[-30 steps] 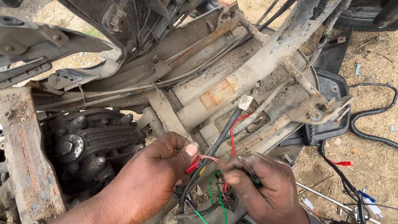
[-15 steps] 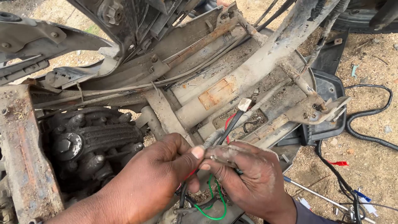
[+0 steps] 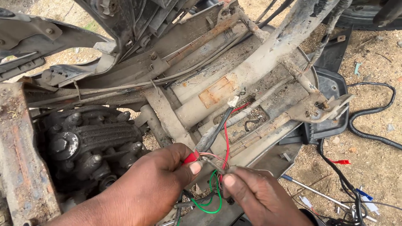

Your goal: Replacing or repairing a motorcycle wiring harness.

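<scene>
Wires [image 3: 213, 157] at the lower centre of the frame are pinched by both hands: a red connector [image 3: 191, 157] is gripped between thumb and fingers of the left hand [image 3: 155, 184], thin strands by the fingertips of the right hand [image 3: 255, 194]. Ends are best kept short, taut and apart from the green wire [image 3: 215, 201]. Their long axis runs from lower centre toward upper right, up to the white plug [image 3: 233, 101].
</scene>
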